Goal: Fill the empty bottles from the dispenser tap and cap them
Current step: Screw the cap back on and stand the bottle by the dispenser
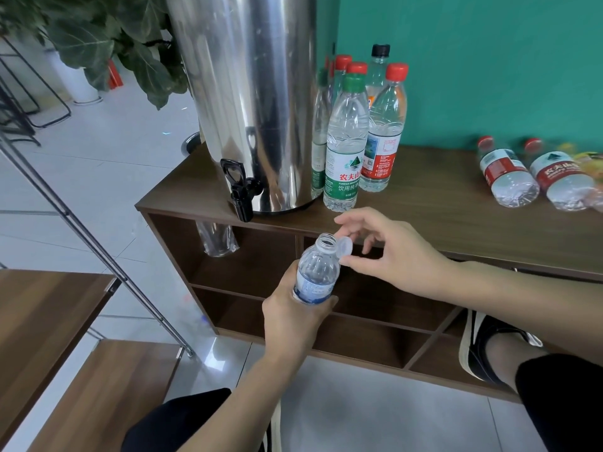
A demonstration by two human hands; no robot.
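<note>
The left hand point(295, 316) grips the lower body of a small clear bottle point(316, 275), fingers wrapped round its blue label, holding it nearly upright in front of the cabinet's open shelves. The right hand point(388, 252) pinches a translucent cap point(345, 248) between thumb and forefinger, the cap tilted and just beside the open neck, touching or almost touching its rim (which of the two cannot be told). Whether the bottle holds water is hard to read through the clear plastic.

To do this step well, the person should level the cap over the threads before turning, since a tilted start is likely to cross-thread. The left hand should hold firmly without squeezing; the thin wall would probably buckle and spill.

Beyond the hands, the black tap point(240, 187) of the steel dispenser point(248, 93) overhangs the edge of the wooden cabinet point(440, 203). Capped bottles point(346, 148) stand just beside the dispenser, and more bottles point(505, 174) lie on their sides well apart to the right.
</note>
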